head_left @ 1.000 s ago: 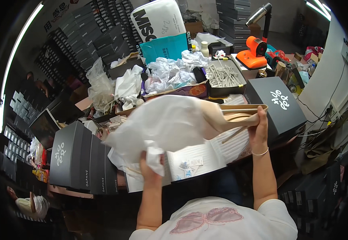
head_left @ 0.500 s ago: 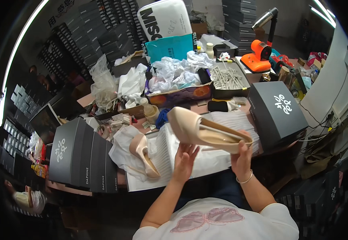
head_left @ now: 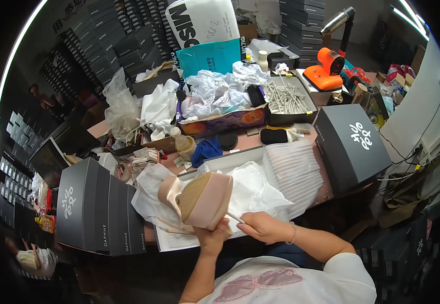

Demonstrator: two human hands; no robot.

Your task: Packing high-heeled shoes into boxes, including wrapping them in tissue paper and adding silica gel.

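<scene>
My left hand [head_left: 213, 237] is closed around a pale pink high-heeled shoe [head_left: 217, 195], supporting it from below, with the toe toward me and the tan sole turned left. My right hand [head_left: 266, 227] pinches a thin light rod [head_left: 235, 216] beside that shoe. I cannot tell whether the rod is its heel or a separate stick. A matching shoe [head_left: 167, 188] lies just behind and left, partly covered by the held one. Both are above an open shoebox part [head_left: 172, 243] lined with white tissue paper [head_left: 255, 185].
Dark shoeboxes stand at the left [head_left: 86, 207] and right [head_left: 351, 147]. Farther back are a carton of crumpled paper [head_left: 220, 93], a box of white sticks [head_left: 287, 96] and an orange heat-gun stand [head_left: 324, 71]. Ribbed white padding [head_left: 296, 169] lies right of the tissue.
The shoe has moved left and turned, so its toe and sole now face me. My right hand has left the shoe's back end and grips the thin rod. My left hand now holds the shoe.
</scene>
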